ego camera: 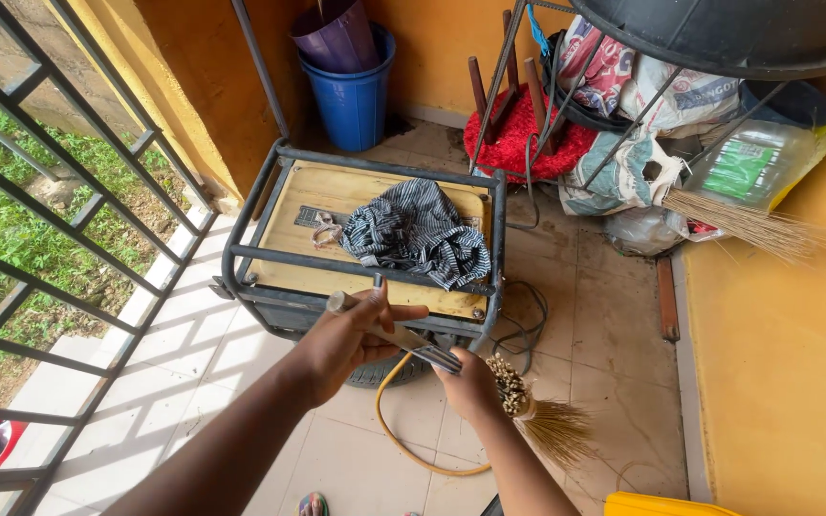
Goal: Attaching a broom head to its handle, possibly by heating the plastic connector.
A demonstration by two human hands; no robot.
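Note:
My left hand (341,342) grips the handle of a metal fork (403,339), whose tines point right toward my right hand (470,382). That right hand holds the bound head of a short straw broom (539,416), its bristles fanning down to the right. Both hands hover just in front of a generator (365,248) with a yellow top inside a black tube frame. A striped cloth (418,234) lies crumpled on the generator's top.
A yellow hose (389,420) loops on the tiled floor under my hands. Black railing (59,220) runs along the left. A blue bucket (351,91) stands at the back. Bags, a red mat (528,134), a second broom (748,225) and a plastic jug crowd the right.

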